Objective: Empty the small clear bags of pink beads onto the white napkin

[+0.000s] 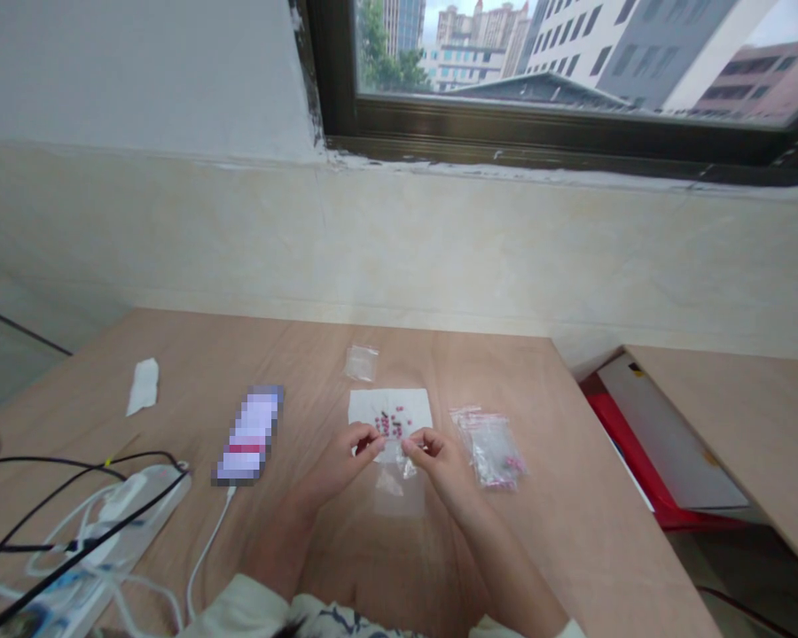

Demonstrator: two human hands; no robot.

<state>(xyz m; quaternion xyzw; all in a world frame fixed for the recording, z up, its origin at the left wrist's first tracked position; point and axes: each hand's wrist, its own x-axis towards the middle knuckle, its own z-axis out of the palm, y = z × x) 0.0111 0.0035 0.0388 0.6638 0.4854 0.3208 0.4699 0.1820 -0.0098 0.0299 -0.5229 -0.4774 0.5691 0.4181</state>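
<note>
Both hands meet over the middle of the wooden table (519,549). My left hand (349,456) and my right hand (435,456) each pinch the top edge of a small clear plastic bag (397,483) that hangs between them. Just beyond the fingers lies a white paper sheet (390,409) with several small pink and dark beads (389,421) on it. What sits between the fingertips besides the bag is too small to tell.
A pile of clear bags with pink bits (490,447) lies right of my hands, a small empty bag (362,362) behind the sheet. A phone (248,434) on a white cable, a power strip (116,523) with black cords and a tissue (144,385) lie left. A red-and-white folder (665,443) fills the gap right.
</note>
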